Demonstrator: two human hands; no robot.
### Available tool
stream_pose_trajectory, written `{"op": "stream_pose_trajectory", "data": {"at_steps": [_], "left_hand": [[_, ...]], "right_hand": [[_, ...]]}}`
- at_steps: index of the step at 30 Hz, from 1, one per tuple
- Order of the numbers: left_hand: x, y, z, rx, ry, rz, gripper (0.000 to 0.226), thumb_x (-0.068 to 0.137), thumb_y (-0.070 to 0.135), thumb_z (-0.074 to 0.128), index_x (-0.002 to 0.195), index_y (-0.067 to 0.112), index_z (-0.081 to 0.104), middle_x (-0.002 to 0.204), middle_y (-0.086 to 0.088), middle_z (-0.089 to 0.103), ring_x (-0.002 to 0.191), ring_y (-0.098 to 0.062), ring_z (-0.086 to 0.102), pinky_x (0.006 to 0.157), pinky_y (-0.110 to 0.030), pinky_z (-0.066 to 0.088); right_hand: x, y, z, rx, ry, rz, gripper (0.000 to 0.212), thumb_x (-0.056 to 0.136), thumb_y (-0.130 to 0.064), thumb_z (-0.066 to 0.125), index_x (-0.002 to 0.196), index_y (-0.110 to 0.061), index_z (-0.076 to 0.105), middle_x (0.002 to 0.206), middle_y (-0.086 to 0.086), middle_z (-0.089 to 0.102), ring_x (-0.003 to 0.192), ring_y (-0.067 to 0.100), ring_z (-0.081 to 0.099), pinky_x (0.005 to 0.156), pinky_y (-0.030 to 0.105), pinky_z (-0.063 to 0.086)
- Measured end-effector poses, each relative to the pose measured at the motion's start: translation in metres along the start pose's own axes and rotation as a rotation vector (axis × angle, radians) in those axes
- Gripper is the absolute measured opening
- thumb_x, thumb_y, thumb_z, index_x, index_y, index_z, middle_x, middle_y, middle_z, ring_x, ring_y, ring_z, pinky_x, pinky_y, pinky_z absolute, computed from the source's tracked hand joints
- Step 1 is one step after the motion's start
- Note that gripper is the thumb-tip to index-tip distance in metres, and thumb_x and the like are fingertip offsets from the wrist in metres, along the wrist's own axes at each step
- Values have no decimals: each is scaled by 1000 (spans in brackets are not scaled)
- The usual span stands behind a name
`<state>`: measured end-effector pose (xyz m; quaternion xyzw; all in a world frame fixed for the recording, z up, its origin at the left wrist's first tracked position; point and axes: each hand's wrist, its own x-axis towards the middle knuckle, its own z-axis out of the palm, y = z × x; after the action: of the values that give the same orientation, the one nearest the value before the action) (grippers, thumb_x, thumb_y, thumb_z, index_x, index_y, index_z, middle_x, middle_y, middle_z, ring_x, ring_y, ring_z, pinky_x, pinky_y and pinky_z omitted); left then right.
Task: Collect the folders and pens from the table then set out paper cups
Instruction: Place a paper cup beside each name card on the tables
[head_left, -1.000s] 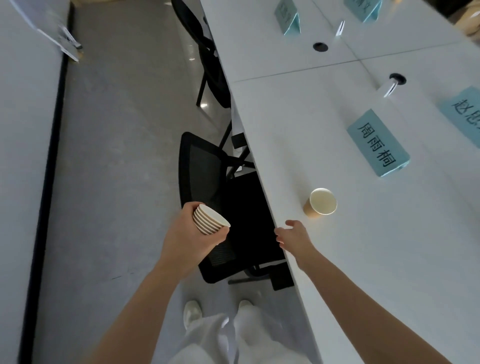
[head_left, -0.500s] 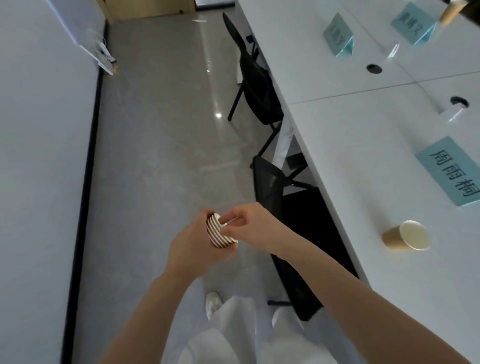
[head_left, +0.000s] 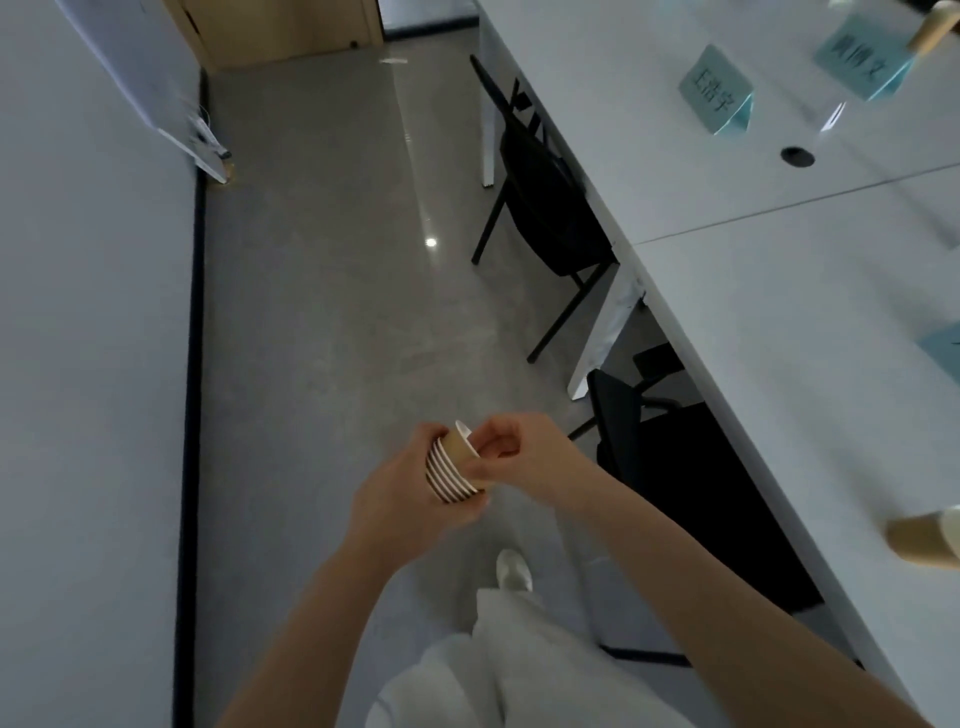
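Steadying the stack (head_left: 451, 478), the left hand (head_left: 402, 499) is gripping it. Just above, the right hand (head_left: 524, 457) is pinching the top cup (head_left: 461, 446), likely freeing it for the table (head_left: 779, 322).

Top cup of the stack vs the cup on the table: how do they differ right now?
The top cup is pinched by the right hand and partly pulled out of the nested stack, which the left hand holds; the cup on the table stands alone, untouched. The top cup is over the floor, the other on the white table, cut by the frame edge. Both are brown paper with white insides.
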<state>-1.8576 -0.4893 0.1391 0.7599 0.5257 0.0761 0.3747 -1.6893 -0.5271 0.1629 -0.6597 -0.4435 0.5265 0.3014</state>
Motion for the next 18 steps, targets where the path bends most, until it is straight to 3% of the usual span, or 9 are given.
{"op": "stream_pose_trajectory", "data": {"at_steps": [6, 9, 13, 18], "left_hand": [[90, 8, -19, 87, 11, 122, 76, 61, 62, 69, 130, 44, 42, 113, 21, 60, 94, -7, 63, 78, -35, 54], [145, 23, -33, 88, 23, 137, 75, 65, 56, 74, 132, 44, 42, 113, 21, 58, 93, -7, 62, 78, -31, 52], [203, 41, -49, 97, 19, 144, 74, 64, 57, 75, 131, 43, 44, 113, 22, 58, 94, -5, 61, 77, -29, 51], [266, 53, -59, 42, -44, 129, 76, 62, 56, 74, 129, 40, 43, 111, 19, 62, 92, -7, 63, 75, -32, 54]], "right_hand": [[73, -8, -43, 107, 125, 3, 21, 75, -22, 81, 89, -32, 68, 94, -6, 71, 88, 8, 66, 74, 20, 52], [116, -16, -70, 134, 173, 63, 41, 75, -33, 80, 109, -37, 58, 116, -11, 59, 103, 7, 58, 84, 24, 50], [160, -32, -102, 308, 86, 162, 61, 80, -32, 75, 133, -22, 48, 129, 1, 58, 110, 12, 60, 95, 32, 52], [212, -51, -139, 445, 162, 203, 62, 82, -21, 74, 136, -16, 45, 131, 8, 56, 112, 23, 61, 96, 39, 53]]}}
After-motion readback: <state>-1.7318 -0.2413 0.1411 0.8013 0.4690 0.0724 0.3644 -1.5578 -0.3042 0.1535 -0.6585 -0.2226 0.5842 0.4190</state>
